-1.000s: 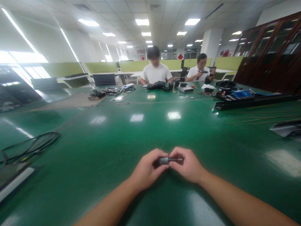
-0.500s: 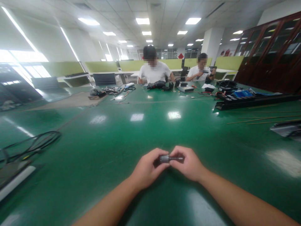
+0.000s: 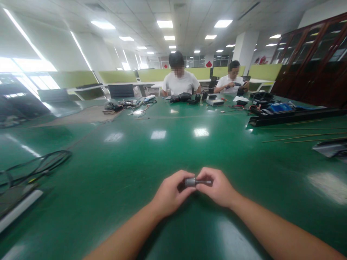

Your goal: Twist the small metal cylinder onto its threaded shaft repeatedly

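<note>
Close in front of me, both hands hold one small tool part, a grey metal cylinder with a thin shaft (image 3: 190, 182). It lies roughly level, the thick end to the left and the shaft pointing right. My left hand (image 3: 171, 192) is closed round the thick end between thumb and fingers. With thumb and fingertips, my right hand (image 3: 217, 187) pinches the part where the thick body meets the shaft. The shaft's bright tip shows inside the curl of the right hand. Fingers cover some of the part, so its exact kind is unclear.
The hands are over a glossy green table (image 3: 130, 155). A looped black cable (image 3: 54, 160) lies at left. Thin rods (image 3: 306, 136) and a long black channel (image 3: 295, 117) are at right. Two people in white shirts (image 3: 180, 85) sit across, behind several tools and electronic parts.
My hands and the metal part stay almost still. Across the table, the nearer person's head has shifted slightly right, and the other person's hands have lowered a dark object.
</note>
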Tool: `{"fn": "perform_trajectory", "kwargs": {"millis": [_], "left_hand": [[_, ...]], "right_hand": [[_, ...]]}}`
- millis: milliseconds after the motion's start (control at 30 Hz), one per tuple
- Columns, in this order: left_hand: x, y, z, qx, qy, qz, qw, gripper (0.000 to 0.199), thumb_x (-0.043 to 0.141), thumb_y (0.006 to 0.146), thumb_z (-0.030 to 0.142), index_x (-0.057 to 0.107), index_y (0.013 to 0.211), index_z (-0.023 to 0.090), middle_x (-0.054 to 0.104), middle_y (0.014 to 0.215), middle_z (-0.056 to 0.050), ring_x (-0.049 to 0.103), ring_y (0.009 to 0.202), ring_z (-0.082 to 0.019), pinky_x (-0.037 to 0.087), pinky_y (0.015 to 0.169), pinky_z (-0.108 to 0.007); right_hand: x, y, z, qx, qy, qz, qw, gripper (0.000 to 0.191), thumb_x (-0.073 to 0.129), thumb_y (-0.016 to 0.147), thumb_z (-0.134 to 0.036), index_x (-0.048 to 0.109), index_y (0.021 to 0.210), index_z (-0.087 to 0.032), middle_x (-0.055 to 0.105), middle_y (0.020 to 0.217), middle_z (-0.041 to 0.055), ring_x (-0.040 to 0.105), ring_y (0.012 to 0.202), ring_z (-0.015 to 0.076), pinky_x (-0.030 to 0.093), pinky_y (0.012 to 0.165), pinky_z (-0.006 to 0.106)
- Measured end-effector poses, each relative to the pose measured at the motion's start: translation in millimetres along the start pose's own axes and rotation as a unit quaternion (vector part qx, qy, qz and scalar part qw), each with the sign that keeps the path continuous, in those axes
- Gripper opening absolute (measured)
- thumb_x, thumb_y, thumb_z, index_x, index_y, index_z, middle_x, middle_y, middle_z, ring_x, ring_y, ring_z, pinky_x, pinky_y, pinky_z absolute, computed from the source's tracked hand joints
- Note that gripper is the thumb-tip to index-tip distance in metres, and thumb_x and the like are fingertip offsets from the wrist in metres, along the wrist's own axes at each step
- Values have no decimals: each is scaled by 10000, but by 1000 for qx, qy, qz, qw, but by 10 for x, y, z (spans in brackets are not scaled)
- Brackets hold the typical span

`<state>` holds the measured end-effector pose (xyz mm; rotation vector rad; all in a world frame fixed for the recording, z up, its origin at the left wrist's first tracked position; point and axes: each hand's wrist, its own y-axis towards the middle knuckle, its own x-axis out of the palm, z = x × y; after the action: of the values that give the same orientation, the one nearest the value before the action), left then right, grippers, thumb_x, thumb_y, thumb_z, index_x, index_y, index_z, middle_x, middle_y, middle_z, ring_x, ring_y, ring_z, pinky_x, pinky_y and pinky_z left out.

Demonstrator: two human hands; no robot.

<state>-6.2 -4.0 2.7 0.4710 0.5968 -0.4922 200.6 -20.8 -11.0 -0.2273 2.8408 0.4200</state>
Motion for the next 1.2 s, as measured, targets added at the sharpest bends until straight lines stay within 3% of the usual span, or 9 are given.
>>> {"fn": "perform_trajectory", "kwargs": {"millis": [433, 1200], "left_hand": [[-6, -8, -4, -1, 0, 4, 1000, 245, 670, 886, 302, 618, 1124, 271, 667, 1032, 5, 620, 938, -159, 468, 837, -277], [5, 15, -11, -3, 3, 31, 1000, 260, 677, 867, 315, 638, 1105, 218, 675, 1025, -49, 624, 923, -191, 484, 825, -310]], "right_hand": [[-15, 18, 2, -7, -19, 1, 1000, 34, 679, 732, -155, 658, 757, -167, 664, 744, 13, 607, 691, 158, 464, 655, 255], [7, 13, -2, 24, 56, 0, 998, 99, 673, 740, -198, 582, 768, -173, 643, 740, 0, 613, 698, 156, 469, 655, 255]]}}
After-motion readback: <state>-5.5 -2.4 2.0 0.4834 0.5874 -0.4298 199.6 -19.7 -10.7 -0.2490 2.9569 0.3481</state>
